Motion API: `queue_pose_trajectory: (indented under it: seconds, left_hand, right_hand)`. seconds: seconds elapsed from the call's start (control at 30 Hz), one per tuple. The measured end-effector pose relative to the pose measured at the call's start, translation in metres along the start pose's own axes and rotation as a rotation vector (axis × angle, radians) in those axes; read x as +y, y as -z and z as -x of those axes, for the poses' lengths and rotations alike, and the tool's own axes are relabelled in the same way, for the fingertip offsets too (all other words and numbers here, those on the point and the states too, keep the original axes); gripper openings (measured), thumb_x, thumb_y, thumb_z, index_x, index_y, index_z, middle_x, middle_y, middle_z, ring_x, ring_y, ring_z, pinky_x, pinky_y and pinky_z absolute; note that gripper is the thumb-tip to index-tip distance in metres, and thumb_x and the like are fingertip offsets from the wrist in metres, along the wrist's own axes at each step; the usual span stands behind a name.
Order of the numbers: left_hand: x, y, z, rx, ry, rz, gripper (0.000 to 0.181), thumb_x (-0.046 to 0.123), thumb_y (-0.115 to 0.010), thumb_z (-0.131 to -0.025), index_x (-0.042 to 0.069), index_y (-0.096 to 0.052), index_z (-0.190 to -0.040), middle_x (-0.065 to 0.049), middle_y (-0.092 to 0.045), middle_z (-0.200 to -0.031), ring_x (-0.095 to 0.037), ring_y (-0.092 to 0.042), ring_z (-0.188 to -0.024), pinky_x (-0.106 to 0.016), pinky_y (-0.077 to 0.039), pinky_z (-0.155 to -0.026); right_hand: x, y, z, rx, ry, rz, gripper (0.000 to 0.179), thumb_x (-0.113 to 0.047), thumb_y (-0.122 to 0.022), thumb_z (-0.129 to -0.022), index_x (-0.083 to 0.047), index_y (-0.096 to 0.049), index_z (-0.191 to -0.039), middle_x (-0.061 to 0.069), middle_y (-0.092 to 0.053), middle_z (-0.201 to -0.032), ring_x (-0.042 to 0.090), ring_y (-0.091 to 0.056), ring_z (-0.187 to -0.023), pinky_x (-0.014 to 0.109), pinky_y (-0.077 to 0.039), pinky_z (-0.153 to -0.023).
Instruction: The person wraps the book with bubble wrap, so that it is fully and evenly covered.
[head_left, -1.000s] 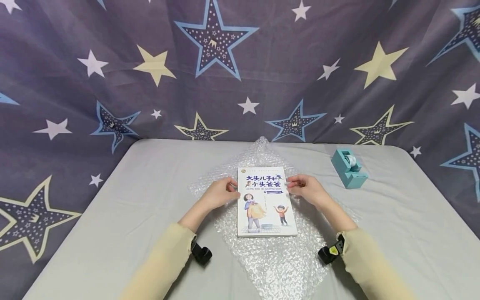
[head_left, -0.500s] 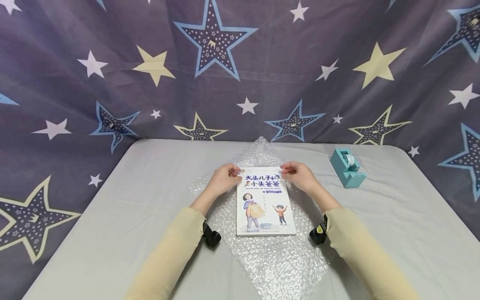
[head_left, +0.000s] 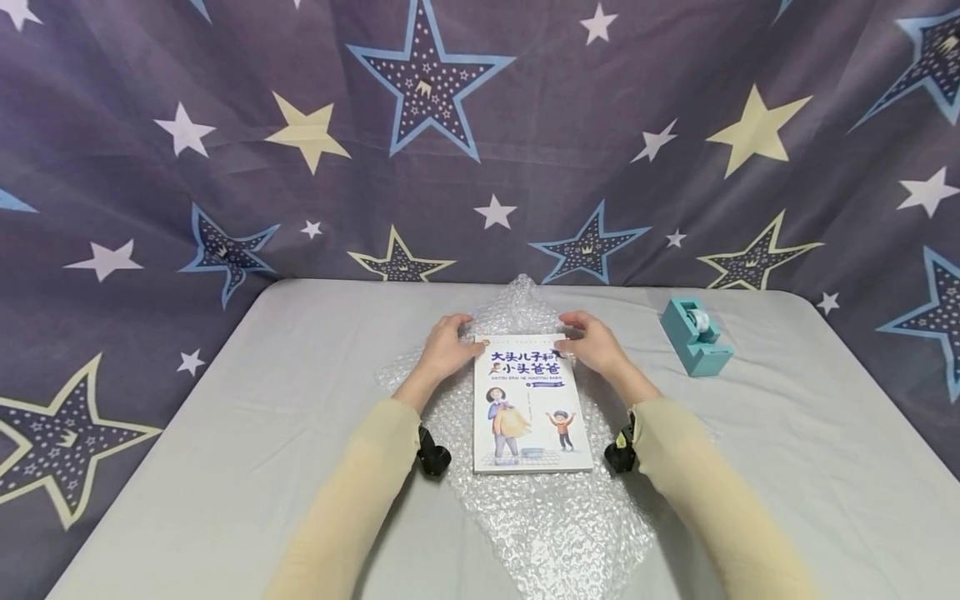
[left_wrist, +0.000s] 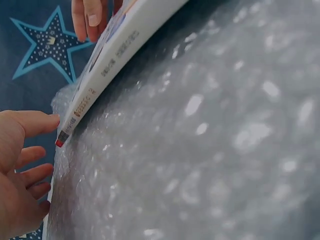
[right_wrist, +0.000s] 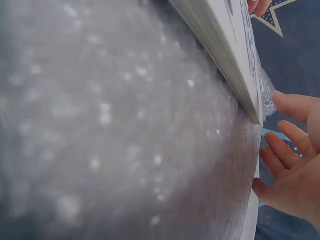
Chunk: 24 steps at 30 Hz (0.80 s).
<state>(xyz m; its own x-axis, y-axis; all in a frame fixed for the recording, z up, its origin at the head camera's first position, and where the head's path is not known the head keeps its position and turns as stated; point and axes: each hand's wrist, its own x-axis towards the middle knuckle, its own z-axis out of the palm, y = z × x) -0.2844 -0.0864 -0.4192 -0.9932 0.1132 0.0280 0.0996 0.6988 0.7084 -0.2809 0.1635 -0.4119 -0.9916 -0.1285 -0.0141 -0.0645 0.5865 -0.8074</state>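
A white paperback book [head_left: 534, 417] with a mother-and-child style cartoon cover lies flat on a sheet of bubble wrap [head_left: 558, 533] turned cornerwise. My left hand [head_left: 447, 348] is at the book's upper left corner, thumb tip by the cover edge and fingers spread toward the far side. Opposite it, my right hand [head_left: 596, 346] has its thumb at the upper right corner, fingers relaxed and parted. The left wrist view shows the thumb beside the end of the book's printed spine [left_wrist: 107, 67]. In the right wrist view the page edges [right_wrist: 220, 55] face the camera.
A teal tape dispenser [head_left: 696, 337] with a roll of clear tape stands at the back right. Grey cloth [head_left: 300, 400] covers the table. Behind it hangs a dark curtain [head_left: 450, 192] printed with stars. Each wrist carries a small black camera [head_left: 433, 454].
Both hands have slid away from me along the book's sides to its top corners, and their fingers have opened outward. The book and bubble wrap stay in place.
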Motion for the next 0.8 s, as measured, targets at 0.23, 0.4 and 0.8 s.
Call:
queue_pose_trajectory:
  seconds: [0.23,0.4,0.8]
  left_hand:
    - [0.000,0.001,-0.011,-0.037,0.036,-0.063,0.075,0.031,-0.066,-0.079,0.004,-0.032,-0.139,-0.017,-0.038,-0.139,-0.033,-0.031,-0.130,-0.045,-0.023,-0.109]
    - [0.002,-0.001,-0.020,-0.066,0.038,-0.076,0.078,0.034,-0.065,-0.079,0.005,-0.028,-0.141,-0.018,-0.035,-0.142,-0.034,-0.028,-0.132,-0.045,-0.023,-0.109]
    - [0.000,-0.005,-0.023,-0.044,0.063,-0.011,0.074,0.032,-0.065,-0.079,0.008,-0.031,-0.140,-0.016,-0.037,-0.138,-0.032,-0.035,-0.128,-0.044,-0.028,-0.107]
  right_hand:
    - [0.002,0.000,-0.009,-0.012,-0.052,0.038,0.067,-0.015,-0.066,-0.079,-0.002,-0.035,-0.137,0.020,-0.038,-0.139,0.035,-0.035,-0.128,0.044,-0.026,-0.108]
    - [0.001,0.002,-0.013,-0.013,-0.070,0.025,0.072,-0.014,-0.067,-0.078,-0.001,-0.031,-0.139,0.021,-0.035,-0.141,0.035,-0.032,-0.130,0.043,-0.024,-0.109]
    - [-0.001,0.000,-0.018,-0.004,-0.114,-0.016,0.072,-0.011,-0.065,-0.079,0.000,-0.027,-0.140,0.025,-0.033,-0.140,0.035,-0.031,-0.131,0.042,-0.024,-0.109]
